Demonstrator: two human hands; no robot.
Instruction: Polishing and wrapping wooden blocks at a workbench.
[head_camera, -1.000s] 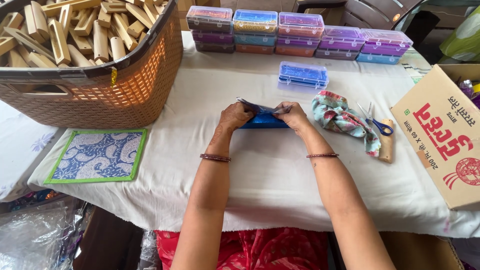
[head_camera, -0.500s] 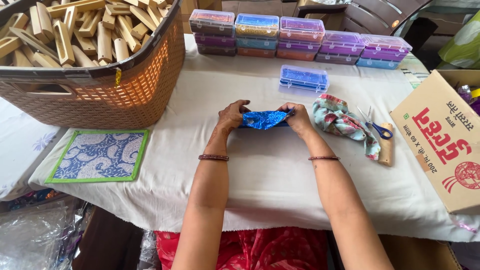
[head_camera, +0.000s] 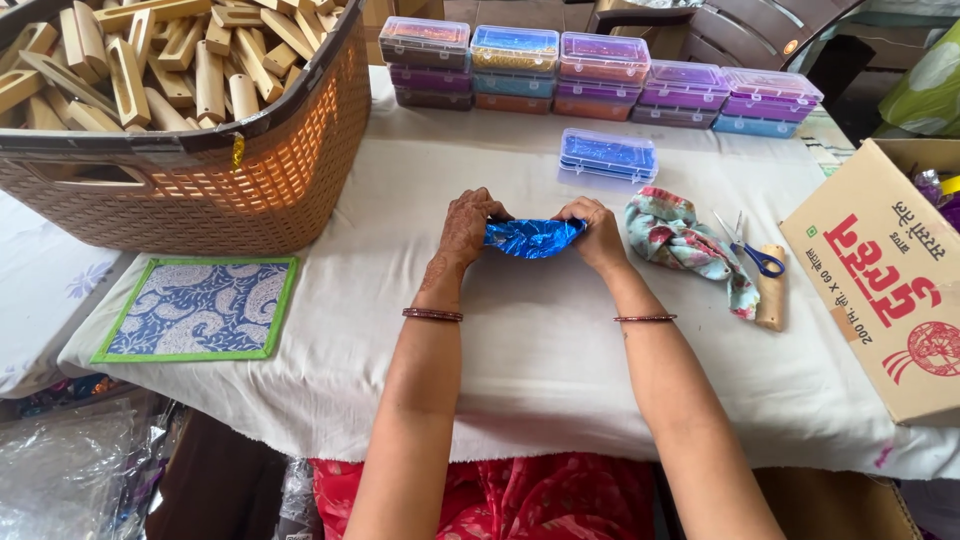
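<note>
A crumpled shiny blue foil sheet (head_camera: 533, 238) is pinched at both ends between the left hand (head_camera: 466, 226) and right hand (head_camera: 598, 233), low over the white cloth-covered table (head_camera: 540, 340) (fingers closed tight). The thin foil may be torn if it is pulled apart too hard.

Table under a white cloth, things spread across it

The table (head_camera: 540, 370) carries a brown basket (head_camera: 250, 190) at ten o'clock, a blue patterned mat (head_camera: 200, 308) at nine, stacked plastic boxes (head_camera: 600, 70) at twelve, one blue box (head_camera: 607, 158) before them, floral cloth (head_camera: 685, 240), scissors (head_camera: 752, 250) and a cardboard box (head_camera: 890, 290) at three.
</note>
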